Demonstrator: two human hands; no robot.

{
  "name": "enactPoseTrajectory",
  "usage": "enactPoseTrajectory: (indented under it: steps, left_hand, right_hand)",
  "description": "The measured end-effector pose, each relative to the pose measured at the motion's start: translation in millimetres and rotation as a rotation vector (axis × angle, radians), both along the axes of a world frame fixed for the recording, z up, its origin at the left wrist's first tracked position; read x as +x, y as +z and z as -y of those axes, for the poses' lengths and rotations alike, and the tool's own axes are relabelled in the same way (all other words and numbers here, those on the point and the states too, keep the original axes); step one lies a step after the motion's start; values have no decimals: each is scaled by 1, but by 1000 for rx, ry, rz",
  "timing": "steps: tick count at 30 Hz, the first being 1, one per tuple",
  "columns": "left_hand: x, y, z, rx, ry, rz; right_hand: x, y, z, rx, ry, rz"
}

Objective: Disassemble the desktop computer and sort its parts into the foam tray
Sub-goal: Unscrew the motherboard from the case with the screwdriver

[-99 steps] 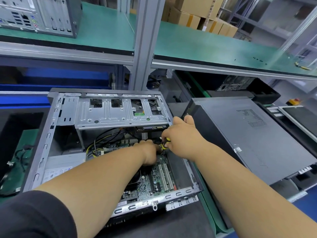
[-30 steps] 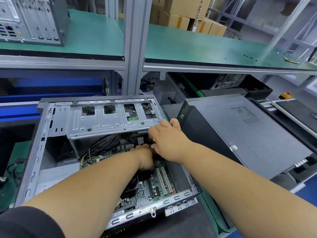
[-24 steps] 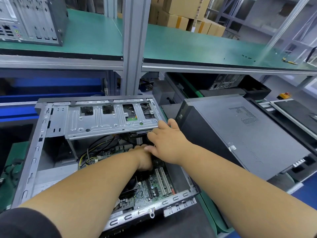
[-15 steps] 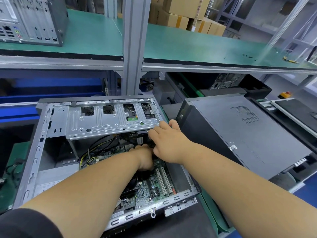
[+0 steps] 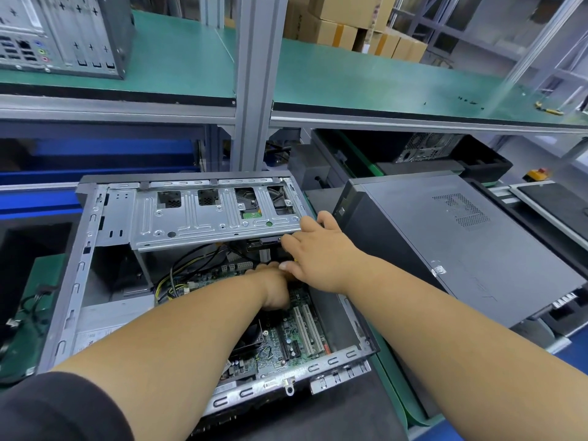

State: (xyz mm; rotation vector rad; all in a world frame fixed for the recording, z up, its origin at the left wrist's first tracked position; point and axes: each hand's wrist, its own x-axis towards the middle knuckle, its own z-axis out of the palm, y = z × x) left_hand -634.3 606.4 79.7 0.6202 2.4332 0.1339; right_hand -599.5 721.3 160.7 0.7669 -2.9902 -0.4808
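Note:
The open desktop case lies on its side in front of me. A metal drive cage spans its far end and the green motherboard shows at the near right. My left hand reaches down onto the board just below the cage, with its fingers hidden under my right hand. My right hand hovers over it at the cage's near right corner, fingers curled downward. A sliver of the yellow screwdriver shows beneath them.
Yellow and black cables run under the cage beside a silver box. A closed grey tower lies close on the right. A black tray with loose wires sits left. Another case and cardboard boxes stand on the shelf above.
Since 3.3 s ago my right hand has moved from over the board up to the cage's right corner, hiding most of the screwdriver. Over the last second both hands have barely shifted.

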Motion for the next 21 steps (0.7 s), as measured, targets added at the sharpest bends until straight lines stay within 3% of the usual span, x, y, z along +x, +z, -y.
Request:
enactPoseTrajectory:
  steps: [6,21]
  left_hand:
    - [2,3,0,-5,50,12]
    - [2,2,0,-11,21,-4]
  right_hand:
    - [0,-2,-2,-59,23,38]
    - [-4,3,-3,34,20,33]
